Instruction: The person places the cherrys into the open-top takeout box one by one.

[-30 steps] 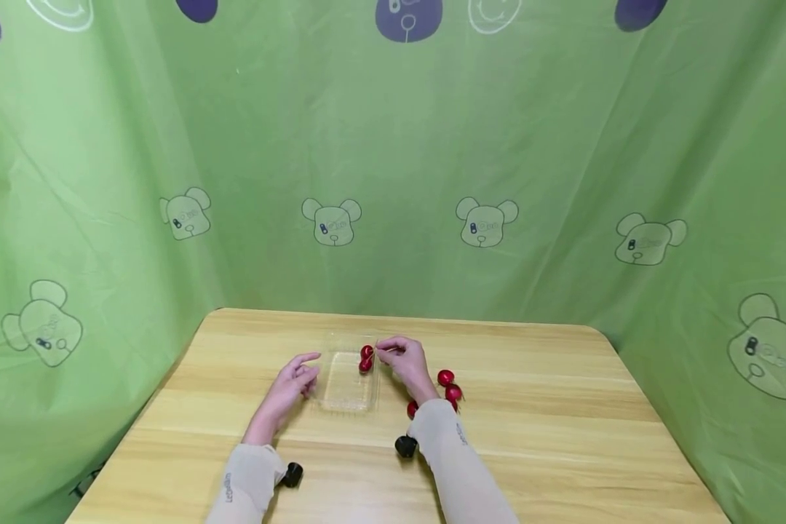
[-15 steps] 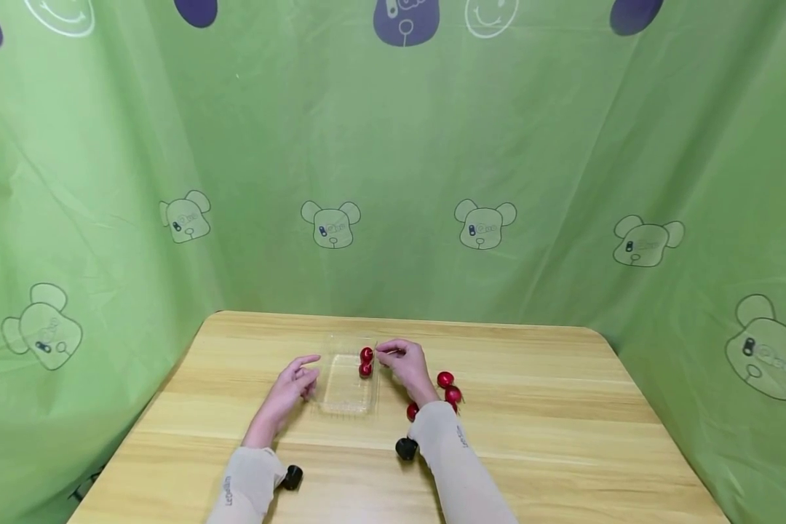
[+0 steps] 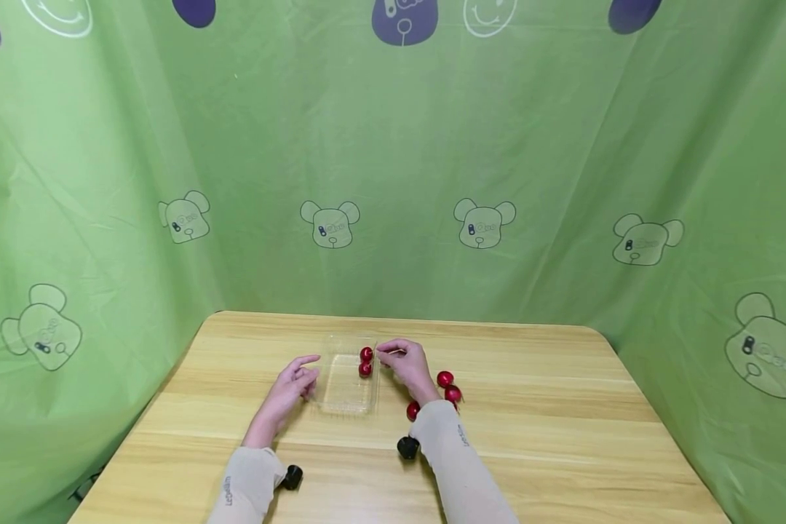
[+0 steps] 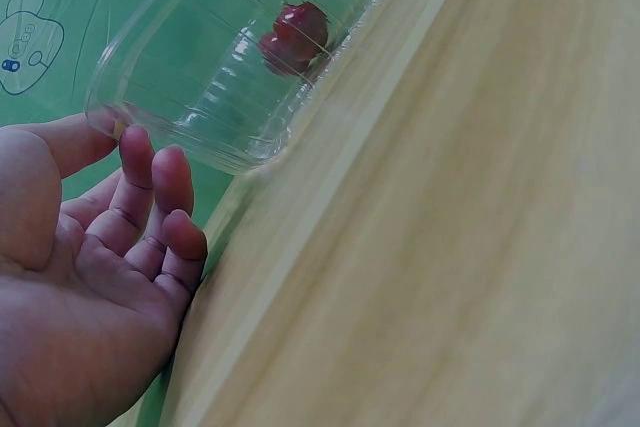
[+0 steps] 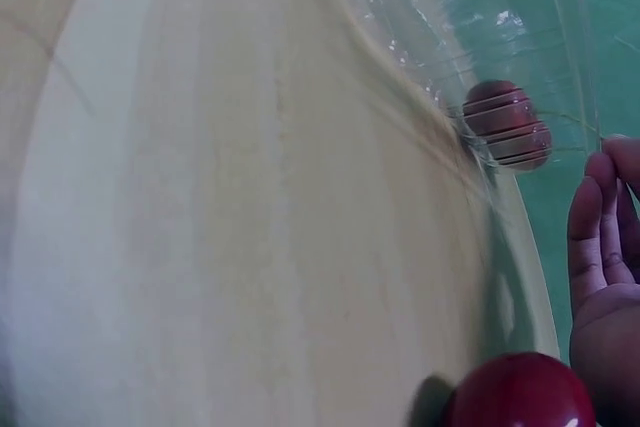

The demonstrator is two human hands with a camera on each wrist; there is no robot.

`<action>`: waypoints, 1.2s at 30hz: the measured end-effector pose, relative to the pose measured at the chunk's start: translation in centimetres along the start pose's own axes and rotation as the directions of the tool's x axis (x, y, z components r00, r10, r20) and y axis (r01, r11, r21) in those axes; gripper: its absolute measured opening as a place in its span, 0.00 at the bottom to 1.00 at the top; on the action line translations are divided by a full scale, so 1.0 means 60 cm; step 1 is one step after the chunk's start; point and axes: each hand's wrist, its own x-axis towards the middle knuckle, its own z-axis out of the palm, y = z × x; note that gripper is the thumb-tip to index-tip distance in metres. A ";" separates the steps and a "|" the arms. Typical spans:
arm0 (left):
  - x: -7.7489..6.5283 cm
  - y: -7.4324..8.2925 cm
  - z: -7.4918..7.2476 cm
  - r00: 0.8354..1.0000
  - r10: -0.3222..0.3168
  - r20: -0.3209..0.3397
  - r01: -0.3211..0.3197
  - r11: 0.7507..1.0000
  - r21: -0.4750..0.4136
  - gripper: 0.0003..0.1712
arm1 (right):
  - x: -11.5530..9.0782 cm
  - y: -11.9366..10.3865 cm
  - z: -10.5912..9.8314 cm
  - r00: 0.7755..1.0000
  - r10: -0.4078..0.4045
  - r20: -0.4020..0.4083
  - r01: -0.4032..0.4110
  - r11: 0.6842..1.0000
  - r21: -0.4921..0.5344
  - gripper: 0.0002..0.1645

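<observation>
A clear plastic box (image 3: 346, 393) stands on the table, with two dark red cherries (image 3: 365, 362) against its right wall. My left hand (image 3: 291, 389) is at the box's left side; in the left wrist view its thumb and index fingertip (image 4: 136, 142) pinch the rim, the other fingers loosely bent. On the opposite side, my right hand (image 3: 405, 365) pinches the thin cherry stems at the right rim. In the right wrist view the stems run from the cherries (image 5: 507, 125) through the clear wall area to the fingertips (image 5: 600, 169).
Several more cherries (image 3: 445, 378) lie on the wooden table (image 3: 550, 437) to the right, partly under the right forearm. One cherry (image 5: 522, 392) looms close in the right wrist view. A green curtain (image 3: 393, 276) surrounds the table's back and sides.
The two cherries have come down slightly and settled against the box's right wall. The left hand keeps its place at the rim, and the right hand has barely moved.
</observation>
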 end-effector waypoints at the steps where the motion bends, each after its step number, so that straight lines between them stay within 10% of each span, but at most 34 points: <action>1: 0.000 0.000 0.000 1.000 0.000 0.000 0.000 1.000 -0.001 0.26 | 0.001 -0.001 -0.001 1.000 0.005 0.002 -0.005 1.000 -0.005 0.13; 36: -0.005 0.007 -0.003 1.000 -0.023 0.019 0.023 1.000 0.001 0.28 | -0.037 -0.085 -0.135 0.997 -0.061 0.042 0.068 0.974 -0.218 0.16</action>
